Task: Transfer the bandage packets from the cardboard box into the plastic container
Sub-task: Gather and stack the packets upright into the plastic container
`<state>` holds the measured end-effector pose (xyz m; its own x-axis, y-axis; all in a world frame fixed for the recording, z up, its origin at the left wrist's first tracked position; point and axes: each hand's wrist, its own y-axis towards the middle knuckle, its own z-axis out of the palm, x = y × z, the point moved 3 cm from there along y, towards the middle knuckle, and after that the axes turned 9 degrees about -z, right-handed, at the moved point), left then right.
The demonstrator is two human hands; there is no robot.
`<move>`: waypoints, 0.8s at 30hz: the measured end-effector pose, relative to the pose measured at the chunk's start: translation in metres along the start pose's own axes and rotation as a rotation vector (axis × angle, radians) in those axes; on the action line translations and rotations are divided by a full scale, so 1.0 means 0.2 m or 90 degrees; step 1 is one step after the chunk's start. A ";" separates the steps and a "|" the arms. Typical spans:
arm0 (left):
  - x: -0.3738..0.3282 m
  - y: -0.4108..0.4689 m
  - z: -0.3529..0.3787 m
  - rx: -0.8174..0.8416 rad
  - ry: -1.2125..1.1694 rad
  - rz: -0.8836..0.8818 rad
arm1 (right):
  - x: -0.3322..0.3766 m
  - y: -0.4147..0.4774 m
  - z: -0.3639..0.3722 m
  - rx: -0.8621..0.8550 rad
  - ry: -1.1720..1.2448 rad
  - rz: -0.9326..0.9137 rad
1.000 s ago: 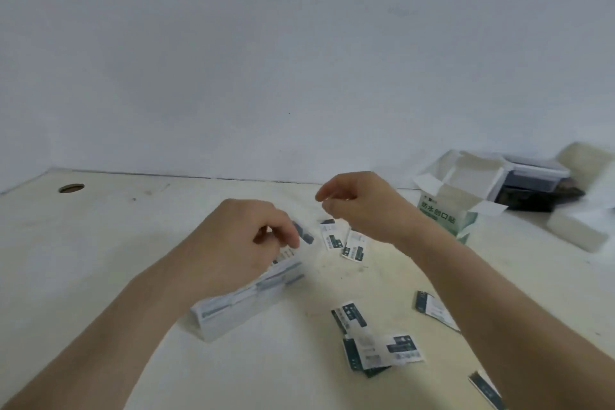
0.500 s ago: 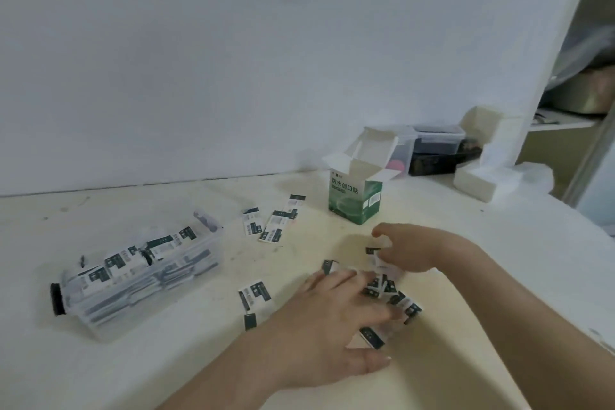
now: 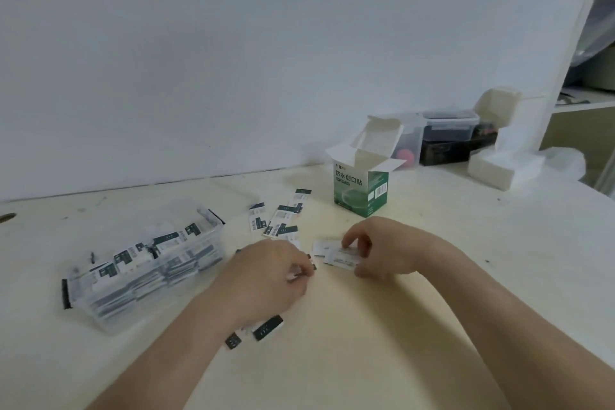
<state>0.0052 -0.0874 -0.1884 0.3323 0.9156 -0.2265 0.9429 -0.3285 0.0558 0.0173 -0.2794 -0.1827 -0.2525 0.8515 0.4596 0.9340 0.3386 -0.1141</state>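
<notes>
Head view: both hands work low over the worktop [image 3: 366, 343].

Left hand [image 3: 266, 273]: fingers curled, tips pinching a single packet [image 3: 311, 266]; only its dark edge shows.

Right hand [image 3: 376, 250]: thumb and fingers grip a small stack of packets [image 3: 341, 256], held flat. Whether the stack touches the surface cannot be determined.

Plastic container [image 3: 109, 316]: at 9 o'clock from the left hand, open-topped, filled nearly to the rim with bandage packets [image 3: 133, 253].

Cardboard box [image 3: 361, 190]: at 12 o'clock from the right hand, upright, top flaps open.

Loose packets [image 3: 283, 220] lie between container and box, at 12 o'clock from the left hand. Two more packets [image 3: 266, 331] lie partly under the left forearm, at 6 o'clock.

Lidded tubs [image 3: 449, 125] and white foam blocks [image 3: 496, 170] stand at 2 o'clock, by the wall.
</notes>
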 end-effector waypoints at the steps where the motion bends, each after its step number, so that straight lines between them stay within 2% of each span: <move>1: 0.02 0.00 -0.02 -0.006 0.008 -0.024 | 0.02 0.02 0.01 0.005 0.013 -0.004; 5: 0.04 0.07 -0.04 -0.033 -0.014 -0.062 | 0.05 0.10 0.02 0.007 -0.016 -0.016; 8: 0.04 0.12 0.01 0.009 -0.047 -0.068 | 0.06 0.13 0.01 0.014 -0.050 -0.029; 12: 0.00 0.17 0.03 0.024 -0.062 -0.048 | 0.07 0.15 0.03 0.030 0.011 -0.042; 17: -0.05 0.23 0.02 0.096 -0.040 -0.052 | 0.09 0.15 0.05 0.012 -0.042 -0.039; 24: -0.06 0.25 0.04 0.128 -0.032 -0.047 | 0.11 0.11 0.06 -0.020 -0.047 -0.084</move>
<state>0.0482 -0.1172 -0.1906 0.2556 0.9278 -0.2718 0.9393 -0.3048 -0.1573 0.0299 -0.2479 -0.1854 -0.3909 0.8277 0.4027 0.8985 0.4382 -0.0284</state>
